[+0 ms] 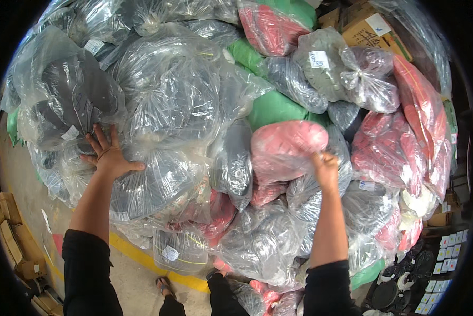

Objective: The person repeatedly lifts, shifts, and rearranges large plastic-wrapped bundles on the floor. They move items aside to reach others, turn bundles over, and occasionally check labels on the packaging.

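Feet in sandals (165, 287) on concrete floor beside yellow floor line (142, 256). Left hand (109, 155) flat, fingers (97, 138) spread, pressing clear bag of grey cloth (157, 184). Right hand (326, 167) clenched, gripping clear bag of pink cloth (286, 145) mid-pile. Small white labels on bags: one low (170, 253), one upper right (318, 59). Cardboard box (370, 29) with white label behind pile, top right.

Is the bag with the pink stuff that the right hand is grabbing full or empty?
Full. The pink bag bulges round and tight with pink cloth, and the right hand grips its lower edge.
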Demonstrator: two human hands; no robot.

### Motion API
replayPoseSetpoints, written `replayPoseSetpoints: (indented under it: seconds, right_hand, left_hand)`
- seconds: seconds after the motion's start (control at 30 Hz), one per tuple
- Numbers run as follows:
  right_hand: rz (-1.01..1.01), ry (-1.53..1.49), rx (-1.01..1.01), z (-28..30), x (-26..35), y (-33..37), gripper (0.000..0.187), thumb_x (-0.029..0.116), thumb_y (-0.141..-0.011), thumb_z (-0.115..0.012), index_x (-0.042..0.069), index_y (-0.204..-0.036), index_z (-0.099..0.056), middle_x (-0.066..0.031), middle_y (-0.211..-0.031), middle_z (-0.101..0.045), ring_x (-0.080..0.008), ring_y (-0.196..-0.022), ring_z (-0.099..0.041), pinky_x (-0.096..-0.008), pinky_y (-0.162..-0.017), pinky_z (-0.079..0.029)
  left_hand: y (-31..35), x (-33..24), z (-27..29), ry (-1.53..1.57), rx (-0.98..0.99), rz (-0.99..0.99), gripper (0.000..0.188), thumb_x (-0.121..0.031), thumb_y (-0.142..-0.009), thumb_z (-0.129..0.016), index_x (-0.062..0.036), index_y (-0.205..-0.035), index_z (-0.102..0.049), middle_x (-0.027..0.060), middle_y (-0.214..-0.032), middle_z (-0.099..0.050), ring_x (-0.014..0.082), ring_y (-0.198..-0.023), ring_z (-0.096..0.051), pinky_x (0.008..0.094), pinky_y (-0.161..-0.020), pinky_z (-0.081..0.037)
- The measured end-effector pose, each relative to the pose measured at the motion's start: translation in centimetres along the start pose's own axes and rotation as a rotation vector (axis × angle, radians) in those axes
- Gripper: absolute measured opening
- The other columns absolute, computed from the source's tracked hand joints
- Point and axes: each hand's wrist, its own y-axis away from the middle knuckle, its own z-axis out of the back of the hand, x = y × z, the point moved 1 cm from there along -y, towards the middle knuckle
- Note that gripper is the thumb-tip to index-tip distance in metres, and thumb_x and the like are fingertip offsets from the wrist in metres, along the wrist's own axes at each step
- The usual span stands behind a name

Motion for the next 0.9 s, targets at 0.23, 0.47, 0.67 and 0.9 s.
replayPoseSetpoints:
  seconds: [0.23, 0.47, 0.67, 0.9]
  right_hand:
    - [0.241, 0.117, 0.085, -4.7, 11.4, 18.7, 0.025, 0.002, -0.078, -0.074, 0.0, -0.06, -0.057, -0.0108, -0.055, -0.052, -0.0217, -0.048, -0.047, -0.0361, -0.049, -0.039]
    - [0.196, 0.151, 0.216, -7.7, 21.6, 33.3, 0.033, 0.003, -0.069, -0.076, 0.004, -0.055, -0.046, -0.0134, -0.057, -0.052, -0.0329, -0.054, -0.057, -0.0407, -0.054, -0.049]
    - [0.017, -0.011, 0.177, -9.1, 26.8, 40.0, 0.032, 0.0, -0.07, -0.074, 0.004, -0.055, -0.045, -0.0137, -0.058, -0.051, -0.0345, -0.056, -0.058, -0.0413, -0.058, -0.05]
    - [-0.013, -0.068, 0.077, -7.5, 35.5, 40.7, 0.034, -0.004, -0.073, -0.071, 0.002, -0.055, -0.042, -0.0129, -0.055, -0.045, -0.0327, -0.049, -0.05, -0.0393, -0.049, -0.043]
  left_hand:
    - [0.1, 0.1, 0.7, 0.021, 0.068, -0.03, 0.154, -0.068, -0.053, -0.087, -0.0271, -0.157, 0.019, 0.0197, -0.159, 0.031, 0.0474, -0.147, 0.023, 0.0807, -0.105, -0.008]
    - [0.3, 0.7, 1.0, 0.044, 0.061, -0.065, 0.152, -0.069, -0.054, -0.085, -0.0252, -0.158, 0.016, 0.0211, -0.158, 0.032, 0.0502, -0.145, 0.025, 0.0834, -0.102, -0.008]
    - [0.5, 1.1, 0.6, 0.074, 0.009, -0.124, 0.151, -0.07, -0.055, -0.085, -0.0229, -0.159, 0.014, 0.0237, -0.158, 0.032, 0.0529, -0.144, 0.025, 0.0846, -0.1, -0.007]
    - [0.7, 2.5, -1.4, 0.145, -0.143, -0.346, 0.128, -0.065, -0.07, -0.078, -0.0186, -0.16, 0.001, 0.0247, -0.161, 0.02, 0.0509, -0.147, 0.016, 0.081, -0.103, -0.009]
